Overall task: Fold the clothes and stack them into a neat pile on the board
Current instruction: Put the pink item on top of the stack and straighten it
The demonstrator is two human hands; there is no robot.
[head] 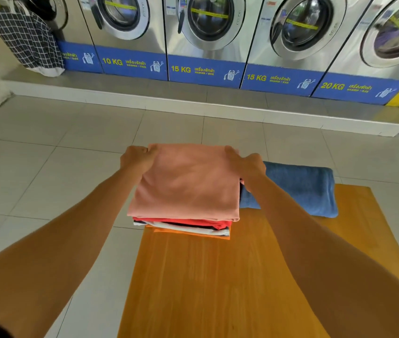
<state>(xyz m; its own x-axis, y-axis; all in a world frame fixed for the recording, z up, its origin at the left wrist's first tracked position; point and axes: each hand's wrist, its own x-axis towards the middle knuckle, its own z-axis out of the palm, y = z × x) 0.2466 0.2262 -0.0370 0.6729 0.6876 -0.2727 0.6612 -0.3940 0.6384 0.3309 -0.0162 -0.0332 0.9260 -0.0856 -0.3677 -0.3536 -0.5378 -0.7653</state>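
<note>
Your left hand (138,159) and right hand (246,167) are each clamped on a far corner of the folded pink garment (186,184), thumbs on top, fingers tucked under w/ the edge. It's the top of the pile (188,226) at the far left of the orange board (218,276), just beside a folded blue towel (300,189). It's prob. light, soft and floppy, so keep hold near the corners and lay it flat, since the layers below could slide.
</note>
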